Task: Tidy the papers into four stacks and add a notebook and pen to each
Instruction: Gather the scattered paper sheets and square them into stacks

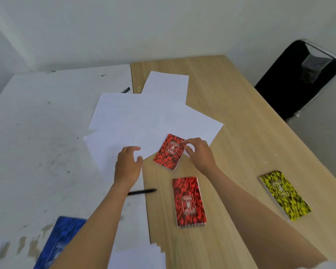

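Pinching a red notebook (169, 151) at the loose papers' (144, 121) near edge, the right hand (199, 152) grips; the left hand (127, 165) hovers spread beside it, a pen (142, 191) just behind.

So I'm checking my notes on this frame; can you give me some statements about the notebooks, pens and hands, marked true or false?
1. The right hand pinches a red notebook. True.
2. The yellow notebook lies on the papers. False: it lies on bare wood, apart from the papers.
3. Two red notebooks show. True; the second lies nearer the person.
4. The left hand holds a pen. False: the pen lies on the table.
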